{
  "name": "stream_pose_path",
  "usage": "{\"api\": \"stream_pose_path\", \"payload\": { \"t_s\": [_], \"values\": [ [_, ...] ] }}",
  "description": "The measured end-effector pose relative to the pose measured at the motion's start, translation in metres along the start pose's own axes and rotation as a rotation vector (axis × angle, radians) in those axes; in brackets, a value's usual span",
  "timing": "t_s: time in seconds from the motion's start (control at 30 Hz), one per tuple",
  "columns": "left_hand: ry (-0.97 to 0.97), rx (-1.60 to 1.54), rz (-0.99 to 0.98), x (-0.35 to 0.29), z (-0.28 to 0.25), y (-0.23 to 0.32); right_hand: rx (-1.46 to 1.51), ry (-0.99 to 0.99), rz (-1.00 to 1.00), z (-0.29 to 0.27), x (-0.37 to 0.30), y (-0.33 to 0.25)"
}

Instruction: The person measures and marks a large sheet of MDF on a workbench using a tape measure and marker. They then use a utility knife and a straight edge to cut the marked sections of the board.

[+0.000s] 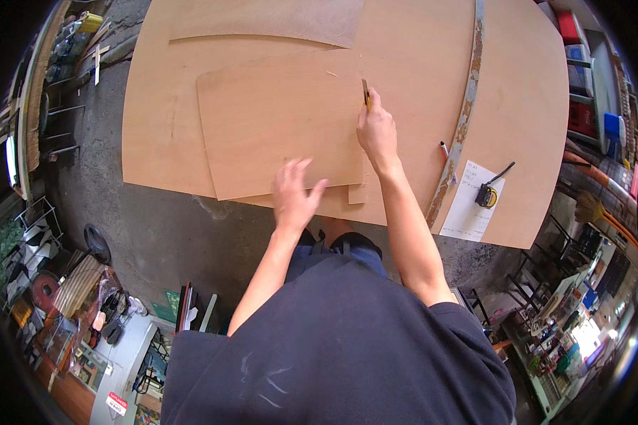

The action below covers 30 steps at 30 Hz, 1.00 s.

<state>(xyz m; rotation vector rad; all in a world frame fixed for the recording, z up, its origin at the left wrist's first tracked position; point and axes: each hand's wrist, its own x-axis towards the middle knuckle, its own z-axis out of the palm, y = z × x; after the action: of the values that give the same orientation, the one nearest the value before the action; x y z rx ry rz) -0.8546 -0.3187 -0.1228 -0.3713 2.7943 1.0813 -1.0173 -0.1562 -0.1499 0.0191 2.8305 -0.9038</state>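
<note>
A utility knife [366, 95] with a bit of yellow on it is gripped in my right hand [377, 134], its tip pointing away from me. This hand is at the right edge of a thin brown wood panel [276, 113], which lies on a larger sheet [159, 120]. Slightly blurred, my left hand [296, 195] is over the panel's near edge with its fingers spread and nothing in them. Whether it touches the panel I cannot tell. Between my arms, a small piece of the same wood [358, 194] shows at the near edge.
A long, worn metal straightedge [466, 106] crosses the sheet on the right. Near it are a marker [444, 149], a written paper [462, 212] and a black-and-yellow tape measure [486, 196]. Another thin panel [269, 21] lies at the far side. Cluttered shelves stand on both sides.
</note>
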Motion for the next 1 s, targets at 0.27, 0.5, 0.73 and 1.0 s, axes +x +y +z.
{"api": "stream_pose_path", "payload": {
  "t_s": [0.27, 0.5, 0.73, 1.0],
  "values": [
    [-0.376, 0.457, 0.047, 0.044, 0.040, 0.028, -0.167, -0.068, 0.053, 0.010, 0.030, -0.004],
    [-0.366, 0.442, 0.055, 0.043, 0.046, 0.021, -0.051, -0.058, 0.067, 0.007, 0.010, -0.001],
    [-0.379, 0.439, 0.039, 0.043, 0.041, 0.027, -0.024, 0.059, -0.004, 0.013, -0.035, 0.015],
    [-0.343, 0.449, 0.060, 0.041, 0.045, 0.021, -0.036, -0.083, 0.136, 0.000, -0.098, 0.014]
  ]
}}
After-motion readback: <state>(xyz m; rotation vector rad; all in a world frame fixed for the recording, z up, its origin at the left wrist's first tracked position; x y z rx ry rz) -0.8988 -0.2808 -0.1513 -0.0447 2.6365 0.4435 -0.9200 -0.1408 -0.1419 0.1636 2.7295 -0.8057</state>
